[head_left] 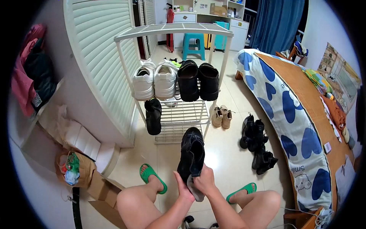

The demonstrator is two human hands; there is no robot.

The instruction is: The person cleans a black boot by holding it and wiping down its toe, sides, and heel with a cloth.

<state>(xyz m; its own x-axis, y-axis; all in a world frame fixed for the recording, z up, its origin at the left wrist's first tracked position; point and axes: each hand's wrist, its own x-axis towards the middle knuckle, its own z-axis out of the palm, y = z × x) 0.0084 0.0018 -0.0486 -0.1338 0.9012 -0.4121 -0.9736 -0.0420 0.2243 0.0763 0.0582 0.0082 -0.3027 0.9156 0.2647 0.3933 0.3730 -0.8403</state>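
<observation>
A black shoe (190, 149) is held up in front of the rack, toe pointing away. My left hand (183, 187) supports its heel end from the left, the palm against it. On the right, my right hand (204, 180) has its fingers closed on a grey cloth (197, 192) that lies at the shoe's heel and opening. The white rack (173, 27) carries a pair of white shoes (154, 81) and a pair of black shoes (198, 81) side by side on its middle shelf. One black shoe (153, 117) stands at the left of the shelf below.
Beige shoes (222, 116) stand on the floor right of the rack, with several black shoes (254, 131) farther right. A bed (293, 133) lines the right side. A paper bag (85, 168) and a cardboard box (103, 191) are at the left. Beyond the rack is a teal stool (194, 44).
</observation>
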